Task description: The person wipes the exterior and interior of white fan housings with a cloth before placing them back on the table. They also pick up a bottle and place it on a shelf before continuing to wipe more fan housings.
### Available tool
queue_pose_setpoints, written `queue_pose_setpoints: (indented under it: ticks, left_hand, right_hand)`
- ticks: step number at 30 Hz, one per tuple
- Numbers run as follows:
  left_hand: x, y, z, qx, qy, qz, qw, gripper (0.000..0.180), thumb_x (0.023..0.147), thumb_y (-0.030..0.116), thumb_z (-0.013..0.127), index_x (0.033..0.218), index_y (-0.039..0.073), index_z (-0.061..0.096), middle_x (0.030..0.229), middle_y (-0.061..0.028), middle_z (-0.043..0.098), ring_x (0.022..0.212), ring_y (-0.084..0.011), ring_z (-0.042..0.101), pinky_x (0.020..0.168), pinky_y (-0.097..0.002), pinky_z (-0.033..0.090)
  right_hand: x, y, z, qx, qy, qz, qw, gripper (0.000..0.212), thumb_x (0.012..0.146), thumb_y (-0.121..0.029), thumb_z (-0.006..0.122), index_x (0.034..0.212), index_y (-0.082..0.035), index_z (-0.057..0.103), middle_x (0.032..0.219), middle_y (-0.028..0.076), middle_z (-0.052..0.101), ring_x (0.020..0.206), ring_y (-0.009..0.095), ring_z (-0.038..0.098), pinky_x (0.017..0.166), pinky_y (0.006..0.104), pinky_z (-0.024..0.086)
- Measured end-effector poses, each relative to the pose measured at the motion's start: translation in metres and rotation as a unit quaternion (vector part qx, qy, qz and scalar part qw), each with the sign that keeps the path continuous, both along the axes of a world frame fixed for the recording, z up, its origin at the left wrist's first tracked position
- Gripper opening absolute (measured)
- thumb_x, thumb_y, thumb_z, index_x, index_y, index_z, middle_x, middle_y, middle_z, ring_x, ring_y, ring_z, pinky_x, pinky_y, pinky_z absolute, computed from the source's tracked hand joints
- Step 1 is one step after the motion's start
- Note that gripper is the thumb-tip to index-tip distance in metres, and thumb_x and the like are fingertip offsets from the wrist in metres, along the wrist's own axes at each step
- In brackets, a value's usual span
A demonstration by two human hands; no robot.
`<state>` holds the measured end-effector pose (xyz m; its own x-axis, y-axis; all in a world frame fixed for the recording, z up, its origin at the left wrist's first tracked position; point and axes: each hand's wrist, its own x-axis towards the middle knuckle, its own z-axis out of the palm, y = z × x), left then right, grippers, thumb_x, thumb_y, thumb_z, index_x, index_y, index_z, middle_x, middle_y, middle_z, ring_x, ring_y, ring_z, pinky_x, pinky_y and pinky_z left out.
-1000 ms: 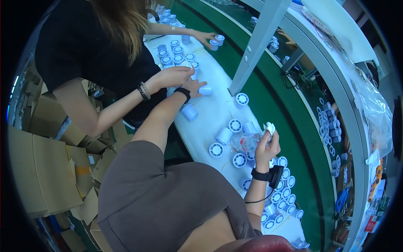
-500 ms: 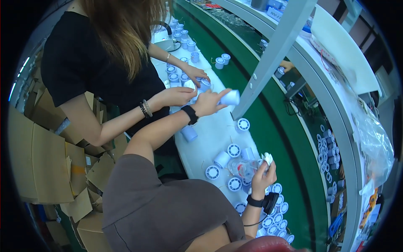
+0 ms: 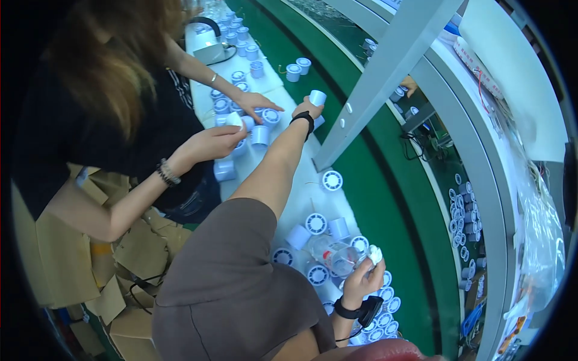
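Observation:
My left hand (image 3: 307, 108) reaches far out across the white work surface, its fingers wrapped round a pale cylindrical part (image 3: 318, 98) near the edge of the green belt. Close to my body, my right hand (image 3: 363, 280) pinches a crumpled white cloth (image 3: 374, 255). Next to that hand a clear plastic bottle (image 3: 331, 253) with a red mark lies among pale cylinders with slotted round ends, such as one cylinder (image 3: 316, 224). Whether the right hand also touches the bottle I cannot tell.
At the left a co-worker's hand (image 3: 260, 106) rests by more cylinders; the other hand (image 3: 211, 142) holds something white. A grey metal post (image 3: 385, 78) slants up beside the green belt (image 3: 385, 198). Cardboard boxes (image 3: 60, 253) are piled at lower left.
My left hand has moved farther out toward the green belt, still holding the cylinder. The co-worker's two hands have drawn apart. My right hand keeps the cloth; the whole view has shifted.

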<state>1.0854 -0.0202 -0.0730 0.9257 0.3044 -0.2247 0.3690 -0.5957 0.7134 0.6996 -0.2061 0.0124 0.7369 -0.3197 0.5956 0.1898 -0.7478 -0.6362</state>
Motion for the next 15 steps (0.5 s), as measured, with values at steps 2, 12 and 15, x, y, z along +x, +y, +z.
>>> queue_pose_setpoints:
  ticks: [2,12,15]
  left_hand:
    - [0.015,-0.004,-0.009,0.005,0.014,-0.015,1.000,0.063,0.068,0.045,0.054,0.117,0.010,0.034,0.107,-0.0128,0.053,0.097,-0.0279,0.052,0.081,-0.0370,0.041]
    - [0.024,-0.028,-0.031,-0.016,0.011,0.084,0.996,0.084,0.069,0.056,0.047,0.127,0.003,0.018,0.116,-0.0256,0.039,0.103,-0.0366,0.045,0.085,-0.0401,0.038]
    - [0.002,-0.027,-0.015,-0.041,-0.038,0.049,0.997,0.083,0.071,0.053,0.047,0.127,0.001,0.015,0.119,-0.0289,0.034,0.104,-0.0402,0.042,0.085,-0.0410,0.038]
  right_hand:
    - [0.005,0.001,0.002,-0.017,-0.015,-0.016,1.000,0.019,0.078,-0.004,0.047,0.093,0.005,0.053,0.065,0.009,0.054,0.052,0.013,0.049,0.047,0.0230,0.037]
    - [0.005,-0.009,0.000,0.028,0.037,-0.007,0.999,0.022,0.079,-0.004,0.044,0.098,0.006,0.051,0.070,0.011,0.056,0.057,0.015,0.051,0.050,0.0241,0.040]
    - [0.009,-0.010,0.001,0.004,-0.004,0.003,1.000,0.023,0.079,-0.004,0.044,0.099,0.006,0.051,0.072,0.011,0.057,0.059,0.015,0.053,0.051,0.0245,0.041]
